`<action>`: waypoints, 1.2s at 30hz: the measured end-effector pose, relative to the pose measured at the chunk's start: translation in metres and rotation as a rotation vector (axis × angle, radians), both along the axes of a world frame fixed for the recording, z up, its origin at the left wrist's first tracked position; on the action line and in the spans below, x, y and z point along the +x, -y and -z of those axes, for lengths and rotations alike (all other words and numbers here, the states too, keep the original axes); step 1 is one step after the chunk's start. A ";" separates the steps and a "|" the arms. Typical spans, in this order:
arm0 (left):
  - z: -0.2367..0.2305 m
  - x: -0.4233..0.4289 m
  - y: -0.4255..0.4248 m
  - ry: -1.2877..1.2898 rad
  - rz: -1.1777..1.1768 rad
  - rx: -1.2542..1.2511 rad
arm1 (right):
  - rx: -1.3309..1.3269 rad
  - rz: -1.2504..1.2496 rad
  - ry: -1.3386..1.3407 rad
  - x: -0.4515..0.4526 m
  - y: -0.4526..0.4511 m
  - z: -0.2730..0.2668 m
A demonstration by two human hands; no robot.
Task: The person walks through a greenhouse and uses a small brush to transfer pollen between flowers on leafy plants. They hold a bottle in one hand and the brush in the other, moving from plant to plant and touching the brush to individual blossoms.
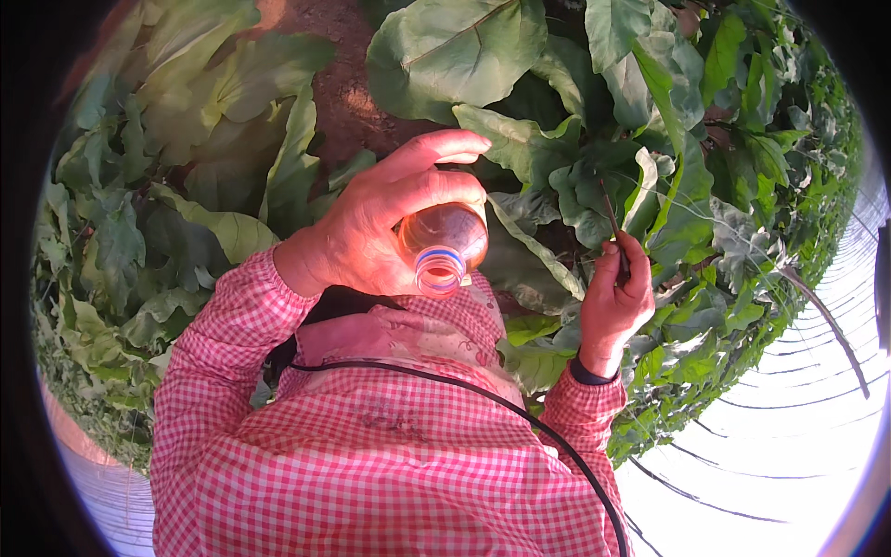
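My left hand [390,209] is wrapped around a clear plastic bottle [452,233] in front of my chest. The bottle has no cap, and its mouth faces up toward me with a blue ring at the rim. Reddish-brown liquid shows inside; the bottle's lower part is hidden. My right hand [619,299] pinches a thin dark stick-like tool [609,209] between thumb and fingers. Its slim end points up and away among the leaves, apart from the bottle. Whether the tip carries bristles is too small to tell.
Broad-leaved green plants [459,56] crowd around both hands. Thin pale strings [724,216] run through the foliage at right. Bare reddish soil [341,90] shows between leaves. A black cable [480,393] crosses my pink checked smock [348,480]. Bright ribbed sheeting [779,445] lies at lower right.
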State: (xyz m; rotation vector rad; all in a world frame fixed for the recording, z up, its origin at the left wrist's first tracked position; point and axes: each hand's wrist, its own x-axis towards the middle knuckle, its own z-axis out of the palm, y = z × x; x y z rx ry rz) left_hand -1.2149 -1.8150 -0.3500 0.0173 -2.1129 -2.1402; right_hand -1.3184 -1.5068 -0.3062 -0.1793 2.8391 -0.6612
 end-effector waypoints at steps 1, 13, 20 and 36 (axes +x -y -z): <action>0.009 -0.011 -0.008 0.035 0.052 -0.001 | 0.019 -0.009 -0.017 -0.005 0.000 0.006; 0.190 -0.073 -0.048 0.282 0.249 -0.076 | 0.072 -0.043 -0.017 -0.058 0.010 0.110; 0.216 -0.038 -0.045 0.430 0.268 -0.025 | 0.155 -0.194 0.033 -0.042 0.014 0.162; 0.259 -0.047 -0.079 0.260 0.144 0.517 | 0.293 -0.380 -0.002 -0.008 -0.029 0.197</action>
